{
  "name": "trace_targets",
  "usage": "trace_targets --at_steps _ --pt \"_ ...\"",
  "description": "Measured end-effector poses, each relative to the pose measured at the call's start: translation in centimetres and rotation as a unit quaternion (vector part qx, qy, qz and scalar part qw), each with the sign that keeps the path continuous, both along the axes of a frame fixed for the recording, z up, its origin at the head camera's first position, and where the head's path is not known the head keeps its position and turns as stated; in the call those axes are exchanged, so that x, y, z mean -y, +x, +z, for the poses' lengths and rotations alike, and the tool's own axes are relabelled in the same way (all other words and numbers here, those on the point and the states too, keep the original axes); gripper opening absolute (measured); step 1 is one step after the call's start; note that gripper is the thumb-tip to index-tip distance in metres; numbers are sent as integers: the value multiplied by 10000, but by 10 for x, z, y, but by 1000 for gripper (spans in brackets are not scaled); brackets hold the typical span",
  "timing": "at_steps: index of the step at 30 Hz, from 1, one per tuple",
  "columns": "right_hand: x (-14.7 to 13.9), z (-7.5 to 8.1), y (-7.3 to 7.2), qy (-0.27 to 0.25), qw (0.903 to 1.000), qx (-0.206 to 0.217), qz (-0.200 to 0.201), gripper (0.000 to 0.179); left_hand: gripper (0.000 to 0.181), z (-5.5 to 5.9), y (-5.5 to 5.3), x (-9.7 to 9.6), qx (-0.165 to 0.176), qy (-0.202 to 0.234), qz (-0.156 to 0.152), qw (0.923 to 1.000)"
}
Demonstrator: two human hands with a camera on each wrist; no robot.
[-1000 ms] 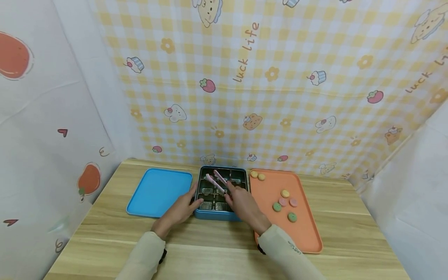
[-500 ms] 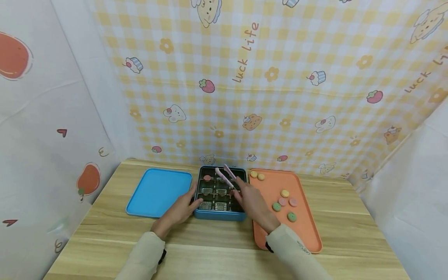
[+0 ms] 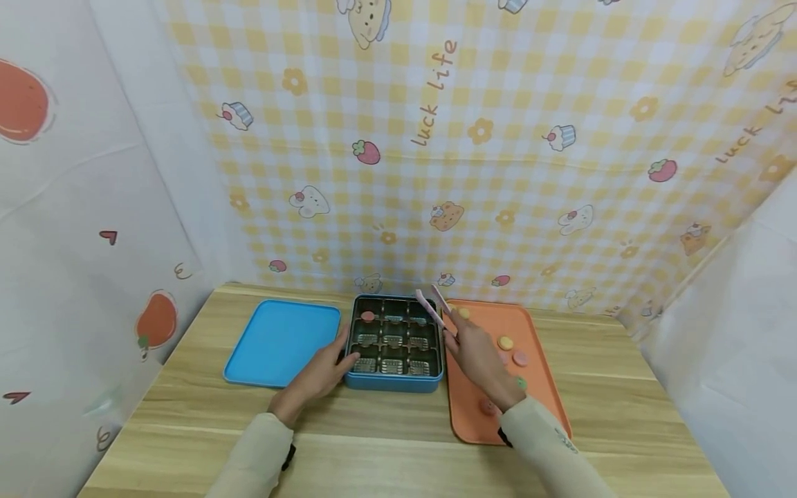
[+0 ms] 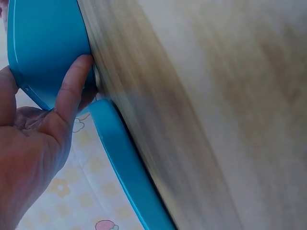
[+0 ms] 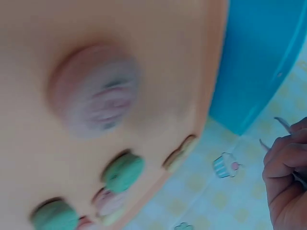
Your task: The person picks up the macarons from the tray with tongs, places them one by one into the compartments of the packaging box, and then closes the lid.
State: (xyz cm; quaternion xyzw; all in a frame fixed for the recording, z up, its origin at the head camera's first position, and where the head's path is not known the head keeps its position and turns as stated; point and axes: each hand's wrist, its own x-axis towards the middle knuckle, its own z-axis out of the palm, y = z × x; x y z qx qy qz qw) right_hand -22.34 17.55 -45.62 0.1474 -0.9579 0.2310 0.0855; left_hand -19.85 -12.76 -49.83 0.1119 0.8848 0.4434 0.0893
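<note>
Pale pink tongs (image 3: 431, 309), tips apart, extend forward-left from the right hand (image 3: 478, 349) pinching them above the orange tray (image 3: 463, 387), while left of that grip stands the blue divided box (image 3: 392, 382), a pink macaron (image 3: 368, 316) in its far-left compartment and the left hand (image 3: 320, 370), thumb and fingers spread, against its side.
</note>
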Motion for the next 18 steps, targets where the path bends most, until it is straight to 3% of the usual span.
trace_targets --at_steps 5,13,18 --pt "-13 -8 0 -57 9997 174 -160 43 72 -1 0 1 -9 65 -13 10000" --pt "-36 -15 -6 114 9986 -213 -469 40 71 0 -1 1 -32 192 -88 9998" --pt "-48 -24 -7 345 9976 10 -594 31 71 0 0 1 -27 228 -98 9997"
